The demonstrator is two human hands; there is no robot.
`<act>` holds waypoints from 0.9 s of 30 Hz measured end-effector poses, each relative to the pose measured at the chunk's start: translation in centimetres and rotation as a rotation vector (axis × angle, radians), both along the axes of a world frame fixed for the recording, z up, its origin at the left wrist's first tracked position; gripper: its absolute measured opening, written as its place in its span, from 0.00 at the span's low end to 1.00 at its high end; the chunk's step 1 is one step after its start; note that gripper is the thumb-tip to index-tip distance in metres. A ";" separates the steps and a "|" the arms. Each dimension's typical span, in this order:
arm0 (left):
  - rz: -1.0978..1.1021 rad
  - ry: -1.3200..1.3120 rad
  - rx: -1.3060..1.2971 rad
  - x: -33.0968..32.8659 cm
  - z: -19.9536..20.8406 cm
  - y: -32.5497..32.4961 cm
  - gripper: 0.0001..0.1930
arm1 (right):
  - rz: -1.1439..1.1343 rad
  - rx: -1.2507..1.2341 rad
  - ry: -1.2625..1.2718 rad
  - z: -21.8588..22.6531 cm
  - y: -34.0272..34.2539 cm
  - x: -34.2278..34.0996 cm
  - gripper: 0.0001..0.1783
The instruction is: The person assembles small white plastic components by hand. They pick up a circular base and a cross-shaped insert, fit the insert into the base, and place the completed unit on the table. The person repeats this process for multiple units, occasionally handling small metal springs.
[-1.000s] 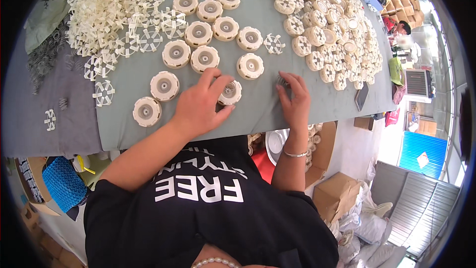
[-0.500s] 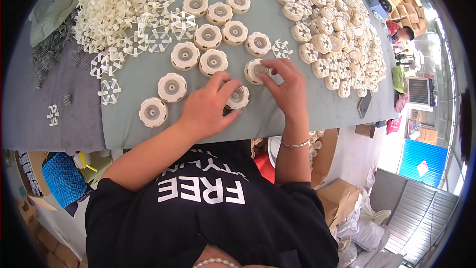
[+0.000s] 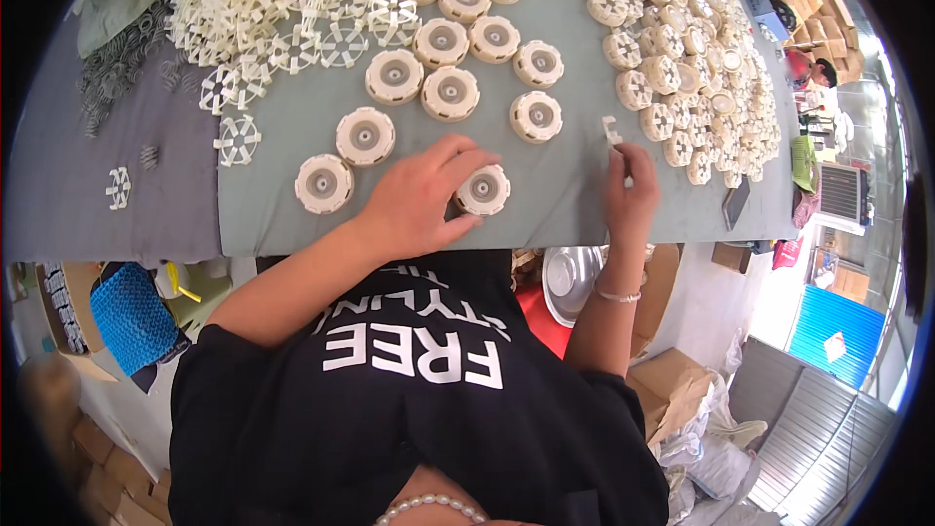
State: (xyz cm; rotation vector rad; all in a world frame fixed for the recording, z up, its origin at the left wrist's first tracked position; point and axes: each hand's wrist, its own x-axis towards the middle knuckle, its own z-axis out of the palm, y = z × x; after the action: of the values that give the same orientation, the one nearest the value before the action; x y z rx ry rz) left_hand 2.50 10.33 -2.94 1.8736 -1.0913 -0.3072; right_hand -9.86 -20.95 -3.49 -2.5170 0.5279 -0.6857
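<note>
Cream-white round plastic parts with grey centres, such as one round part (image 3: 450, 93), lie spread over the grey-green cloth. My left hand (image 3: 419, 193) curls around the side of one round part (image 3: 484, 190) near the table's front edge, thumb and fingers closed on it. Off to the right, my right hand (image 3: 631, 185) pinches a small white spoked plastic ring (image 3: 612, 129), seen nearly edge-on above the fingertips. Another round part (image 3: 537, 117) sits alone between the two hands, touched by neither.
A heap of white spoked rings (image 3: 263, 10) fills the far left, beside dark coil springs (image 3: 112, 78). At the right is a big pile of round parts (image 3: 682, 68), with a dark phone-like slab (image 3: 736, 205) near it. Below the table stands a silvery metal basin (image 3: 573, 282).
My right hand has left the round part it was touching and moved right, and now has the loose spoked ring. My left hand stays around its round part. The whole view has shifted slightly.
</note>
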 end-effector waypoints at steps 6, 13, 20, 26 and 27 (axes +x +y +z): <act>0.009 0.072 -0.044 -0.6 -0.3 0.8 0.32 | 0.079 0.857 0.082 1.2 5.2 -2.1 0.11; 0.025 0.402 -0.022 -1.3 1.3 1.9 0.35 | 0.235 0.261 0.294 4.2 5.3 -2.2 0.32; 0.064 0.517 -0.052 -1.5 0.4 1.8 0.30 | 0.433 0.386 0.125 5.3 10.0 -0.9 0.33; 0.131 0.487 -0.042 -1.8 0.5 1.2 0.25 | 0.499 0.314 0.218 4.9 12.8 0.6 0.33; 0.140 0.483 -0.054 -1.8 0.4 1.0 0.25 | 0.501 0.283 0.222 4.7 12.9 0.6 0.33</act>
State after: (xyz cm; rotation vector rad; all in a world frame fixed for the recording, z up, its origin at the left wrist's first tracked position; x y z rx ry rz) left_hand 0.65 11.36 -2.56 1.6961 -0.6312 -0.6058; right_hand -9.28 -8.05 1.20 -2.3250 0.0446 -0.1339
